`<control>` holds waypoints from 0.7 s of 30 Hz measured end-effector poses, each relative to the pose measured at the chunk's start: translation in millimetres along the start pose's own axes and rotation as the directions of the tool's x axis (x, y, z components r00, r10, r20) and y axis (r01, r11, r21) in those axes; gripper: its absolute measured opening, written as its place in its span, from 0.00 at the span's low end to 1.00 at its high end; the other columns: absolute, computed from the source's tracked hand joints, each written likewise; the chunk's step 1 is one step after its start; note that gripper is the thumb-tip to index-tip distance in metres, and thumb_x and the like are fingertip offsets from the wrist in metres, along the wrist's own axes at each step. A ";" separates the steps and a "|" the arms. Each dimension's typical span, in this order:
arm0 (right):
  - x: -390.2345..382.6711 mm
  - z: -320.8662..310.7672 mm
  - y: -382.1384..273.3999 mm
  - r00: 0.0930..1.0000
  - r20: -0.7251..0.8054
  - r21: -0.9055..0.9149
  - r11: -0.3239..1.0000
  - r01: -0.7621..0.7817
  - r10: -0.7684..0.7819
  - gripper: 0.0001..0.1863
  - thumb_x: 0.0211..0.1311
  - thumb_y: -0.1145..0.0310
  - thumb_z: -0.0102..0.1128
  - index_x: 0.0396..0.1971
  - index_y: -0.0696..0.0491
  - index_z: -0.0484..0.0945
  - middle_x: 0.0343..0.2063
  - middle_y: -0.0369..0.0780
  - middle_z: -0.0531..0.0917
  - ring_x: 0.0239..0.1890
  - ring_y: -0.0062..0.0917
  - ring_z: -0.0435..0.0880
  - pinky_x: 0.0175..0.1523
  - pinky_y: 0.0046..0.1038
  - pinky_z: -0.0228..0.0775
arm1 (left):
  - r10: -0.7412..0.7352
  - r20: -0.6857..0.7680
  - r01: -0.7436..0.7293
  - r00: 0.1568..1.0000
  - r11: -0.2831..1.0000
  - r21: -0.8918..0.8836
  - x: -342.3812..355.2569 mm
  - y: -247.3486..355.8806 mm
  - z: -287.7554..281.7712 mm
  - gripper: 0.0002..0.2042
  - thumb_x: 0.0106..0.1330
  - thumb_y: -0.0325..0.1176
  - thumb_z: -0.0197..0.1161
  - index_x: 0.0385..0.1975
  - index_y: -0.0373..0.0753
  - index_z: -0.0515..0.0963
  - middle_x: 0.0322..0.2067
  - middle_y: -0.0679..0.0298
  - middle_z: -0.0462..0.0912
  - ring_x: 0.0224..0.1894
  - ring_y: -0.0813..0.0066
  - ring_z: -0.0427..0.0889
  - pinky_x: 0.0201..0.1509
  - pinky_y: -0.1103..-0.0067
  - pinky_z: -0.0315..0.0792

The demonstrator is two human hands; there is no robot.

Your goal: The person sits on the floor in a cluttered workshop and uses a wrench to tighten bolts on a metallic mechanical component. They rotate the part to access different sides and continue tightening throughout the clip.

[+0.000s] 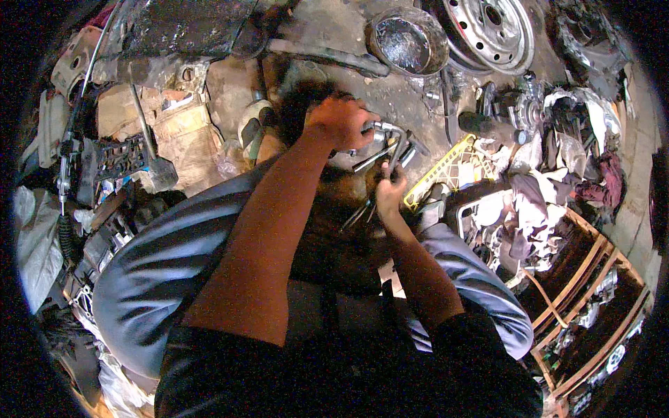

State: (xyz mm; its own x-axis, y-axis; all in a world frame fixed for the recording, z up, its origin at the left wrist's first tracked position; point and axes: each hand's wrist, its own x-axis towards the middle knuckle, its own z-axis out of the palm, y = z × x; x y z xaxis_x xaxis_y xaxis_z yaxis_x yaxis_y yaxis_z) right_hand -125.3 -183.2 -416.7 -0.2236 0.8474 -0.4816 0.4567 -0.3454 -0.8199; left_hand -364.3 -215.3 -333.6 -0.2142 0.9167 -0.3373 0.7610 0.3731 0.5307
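My left hand point(341, 124) is closed in a fist just above the middle of the view. Its grip hides whatever it holds. From beside its fingers a bent, L-shaped metal wrench point(398, 145) runs right and then down to my right hand point(391, 184). My right fingers are wrapped round the wrench's lower end. More shiny metal bars or tools point(373, 160) lie close by, between and beside the hands. A dark rounded shape point(296, 108) behind my left hand is too blurred to name.
A wheel rim point(488, 31) and a round metal pan point(411, 43) stand at the far side. A yellow plastic frame point(446, 167) lies to the right, near rags point(529, 216) and a rusty rack point(606, 265). A spade-like tool point(162, 173) rests on cardboard at left.
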 end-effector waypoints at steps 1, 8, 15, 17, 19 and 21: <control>-1.1 -1.6 0.8 1.000 -0.017 -0.029 1.000 0.002 -0.002 0.28 0.68 0.58 0.64 0.56 0.65 0.70 0.46 0.43 0.82 0.52 0.30 0.77 0.64 0.29 0.61 | 0.003 -0.007 -0.003 1.000 1.000 -0.007 -0.1 -0.5 0.0 0.21 0.60 0.52 0.61 0.53 0.56 0.81 0.46 0.59 0.83 0.48 0.55 0.84 0.59 0.58 0.73; 0.5 -8.8 5.2 0.982 0.132 -0.067 0.990 -0.125 0.133 0.32 0.68 0.46 0.61 0.52 0.64 0.73 0.41 0.45 0.82 0.42 0.31 0.78 0.54 0.31 0.68 | 0.018 -0.007 -0.018 1.000 1.000 -0.009 1.1 -0.7 -1.2 0.21 0.60 0.52 0.61 0.52 0.57 0.82 0.48 0.58 0.83 0.47 0.55 0.84 0.55 0.59 0.76; -3.5 -17.4 8.2 0.996 0.047 -0.226 0.972 -0.066 0.079 0.31 0.65 0.41 0.61 0.39 0.62 0.82 0.31 0.41 0.83 0.35 0.26 0.78 0.45 0.28 0.71 | -0.013 0.038 0.013 0.999 1.000 0.019 0.0 -0.5 -0.4 0.21 0.61 0.53 0.59 0.53 0.57 0.81 0.49 0.58 0.83 0.52 0.56 0.82 0.58 0.60 0.74; -1.8 -25.3 10.1 0.979 0.142 -0.224 0.968 -0.111 0.145 0.30 0.66 0.42 0.60 0.38 0.61 0.82 0.29 0.40 0.83 0.33 0.25 0.79 0.43 0.27 0.71 | 0.000 0.026 -0.001 1.000 0.999 0.033 1.2 -1.5 3.8 0.22 0.62 0.54 0.59 0.55 0.58 0.79 0.50 0.58 0.82 0.54 0.56 0.81 0.59 0.60 0.73; 2.2 -28.8 15.8 0.963 0.245 -0.153 0.985 -0.077 0.114 0.24 0.69 0.49 0.60 0.39 0.60 0.82 0.28 0.38 0.83 0.30 0.23 0.79 0.39 0.27 0.72 | 0.001 0.021 -0.003 1.000 0.997 0.071 4.9 -0.9 7.5 0.24 0.63 0.56 0.58 0.57 0.58 0.78 0.50 0.58 0.82 0.55 0.55 0.80 0.59 0.60 0.73; 6.9 -30.2 26.5 0.895 0.366 -0.070 0.966 -0.248 0.256 0.19 0.70 0.55 0.61 0.41 0.59 0.81 0.31 0.38 0.85 0.34 0.25 0.82 0.44 0.32 0.75 | -0.058 0.082 0.048 0.995 0.992 0.119 13.1 3.7 9.0 0.26 0.61 0.60 0.60 0.59 0.60 0.76 0.52 0.58 0.82 0.56 0.55 0.80 0.59 0.59 0.73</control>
State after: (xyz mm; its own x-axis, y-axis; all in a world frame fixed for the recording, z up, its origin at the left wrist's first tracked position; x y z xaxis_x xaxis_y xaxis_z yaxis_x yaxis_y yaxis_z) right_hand -88.7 -174.4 -432.4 -0.3983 0.5219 -0.7543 0.5566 -0.5162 -0.6510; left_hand -358.8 -203.1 -343.0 -0.2066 0.8788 -0.4301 0.8173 0.3967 0.4180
